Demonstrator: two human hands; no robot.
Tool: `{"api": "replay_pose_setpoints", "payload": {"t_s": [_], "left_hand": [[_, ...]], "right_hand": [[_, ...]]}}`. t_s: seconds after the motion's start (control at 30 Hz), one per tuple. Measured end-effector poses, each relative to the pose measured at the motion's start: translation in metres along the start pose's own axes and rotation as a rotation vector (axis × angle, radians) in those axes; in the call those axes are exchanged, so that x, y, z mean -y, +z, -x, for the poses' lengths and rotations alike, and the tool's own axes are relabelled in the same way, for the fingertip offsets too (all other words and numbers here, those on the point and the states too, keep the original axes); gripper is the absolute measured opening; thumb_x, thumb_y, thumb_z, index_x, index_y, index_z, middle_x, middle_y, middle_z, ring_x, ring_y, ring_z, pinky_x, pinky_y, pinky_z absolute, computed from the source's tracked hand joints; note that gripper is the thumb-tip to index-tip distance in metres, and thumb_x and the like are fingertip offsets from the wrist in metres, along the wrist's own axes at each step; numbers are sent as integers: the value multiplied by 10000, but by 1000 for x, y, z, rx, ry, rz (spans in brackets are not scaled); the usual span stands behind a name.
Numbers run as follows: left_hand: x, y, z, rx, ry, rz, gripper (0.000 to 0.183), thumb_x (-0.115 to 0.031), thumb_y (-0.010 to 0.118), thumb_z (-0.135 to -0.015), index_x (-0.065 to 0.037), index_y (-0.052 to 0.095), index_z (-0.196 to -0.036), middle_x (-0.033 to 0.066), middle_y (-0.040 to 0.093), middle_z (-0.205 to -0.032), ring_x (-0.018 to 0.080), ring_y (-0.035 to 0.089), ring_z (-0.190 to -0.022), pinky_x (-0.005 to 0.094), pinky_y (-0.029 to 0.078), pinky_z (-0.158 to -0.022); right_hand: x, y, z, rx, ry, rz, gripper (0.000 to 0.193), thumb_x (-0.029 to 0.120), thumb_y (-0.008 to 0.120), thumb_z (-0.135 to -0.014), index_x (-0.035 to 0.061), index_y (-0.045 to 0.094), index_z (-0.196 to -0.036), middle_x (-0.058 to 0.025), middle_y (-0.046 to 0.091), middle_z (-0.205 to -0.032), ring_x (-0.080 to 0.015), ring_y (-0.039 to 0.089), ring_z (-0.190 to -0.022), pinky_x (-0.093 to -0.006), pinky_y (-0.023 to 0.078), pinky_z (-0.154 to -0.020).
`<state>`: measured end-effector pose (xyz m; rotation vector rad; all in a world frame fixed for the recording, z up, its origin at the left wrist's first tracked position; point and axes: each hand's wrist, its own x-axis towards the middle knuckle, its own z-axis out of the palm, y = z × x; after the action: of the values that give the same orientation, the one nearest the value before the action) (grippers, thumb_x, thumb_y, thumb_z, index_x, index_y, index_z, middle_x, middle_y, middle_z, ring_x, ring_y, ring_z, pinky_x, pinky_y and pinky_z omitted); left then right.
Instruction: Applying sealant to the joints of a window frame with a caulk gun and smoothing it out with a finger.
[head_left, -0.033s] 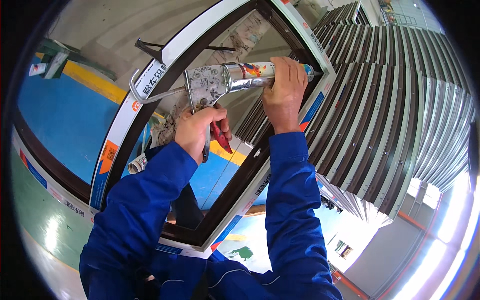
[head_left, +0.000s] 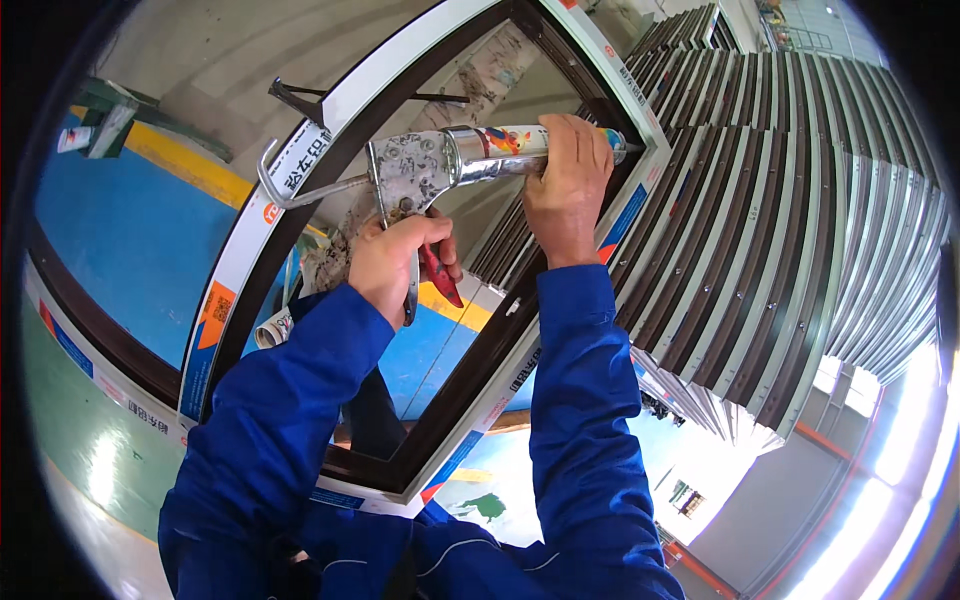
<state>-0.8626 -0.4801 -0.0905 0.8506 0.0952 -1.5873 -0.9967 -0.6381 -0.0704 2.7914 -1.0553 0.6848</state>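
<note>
A caulking gun [head_left: 412, 168] with a worn metal body and a bent rod at its back lies sideways across a dark brown window frame [head_left: 440, 440]. My left hand [head_left: 395, 260] is closed around its handle, with the red trigger [head_left: 440, 276] under the fingers. Farther along, my right hand [head_left: 570, 185] wraps the printed sealant tube [head_left: 512, 140] near its front end. The tube's tip points at the frame's inner right corner; whether it touches there, I cannot tell. Printed protective film covers the frame's outer faces.
Stacks of dark and pale frame profiles [head_left: 735, 240] rise close on the right. Another frame [head_left: 100, 345] lies at the left. A dark bracket [head_left: 300, 100] juts out by the frame's far left side. A white tube [head_left: 272, 330] shows below, beside the frame's left bar.
</note>
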Motion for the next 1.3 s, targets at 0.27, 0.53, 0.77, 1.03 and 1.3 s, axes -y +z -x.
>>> {"api": "replay_pose_setpoints", "payload": {"t_s": [0.27,0.53,0.77,1.03,1.3], "left_hand": [[-2,2,4,-22,21,-28,153,-140,573,-786,7,561,-824,102,560,-632,228,574,-556,342,488,-556],[-4,4,8,-57,41,-56,159,-135,569,-784,18,561,-829,104,558,-626,228,572,-555,342,486,-550],[-5,6,10,-65,44,-44,177,-139,576,-779,26,564,-840,110,561,-625,226,571,-549,346,488,-544],[-5,13,5,-69,59,-104,175,-147,581,-770,18,567,-828,109,557,-610,220,567,-531,343,484,-523],[-9,15,9,-63,87,-114,159,-130,582,-767,18,563,-819,109,555,-604,216,557,-518,336,479,-520]], "right_hand": [[-2,3,0,-4,-22,-28,520,-54,620,-569,35,558,-1078,-142,571,-1064,-344,503,-1052,-444,351,-974],[-1,1,0,-15,-21,-54,508,-55,614,-568,32,564,-1066,-144,574,-1055,-339,505,-1049,-439,355,-972],[-3,3,0,-14,-24,-74,468,-55,599,-592,18,564,-1052,-143,589,-1036,-336,521,-1028,-436,373,-956],[-8,3,2,-28,9,-67,488,-64,610,-579,20,559,-1058,-150,587,-1050,-343,520,-1034,-443,378,-953],[-6,0,2,-43,31,-92,508,-62,632,-574,29,555,-1067,-152,584,-1057,-352,518,-1038,-448,380,-952]]}}
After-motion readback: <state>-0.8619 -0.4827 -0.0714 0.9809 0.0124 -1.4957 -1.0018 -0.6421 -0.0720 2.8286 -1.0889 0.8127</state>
